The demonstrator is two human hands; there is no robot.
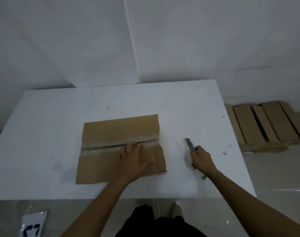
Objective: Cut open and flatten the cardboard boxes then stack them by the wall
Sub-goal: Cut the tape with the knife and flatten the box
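A brown cardboard box (111, 134) lies on the white table (51, 125), its taped top seam slit open along the middle. My left hand (134, 158) rests on the near flap, with the fingertips at the edge of the slit. To the right of the box, my right hand (201, 159) grips a utility knife (189, 144) with its grey blade out, pointing away from me just above the table. The knife's green end (204, 177) shows below my wrist.
Several cardboard boxes (265, 124) lie in a pile on the floor to the right of the table, near the wall. A white bag with dark markings (32, 224) lies on the floor at the lower left. Small scraps (224, 152) dot the table's right side.
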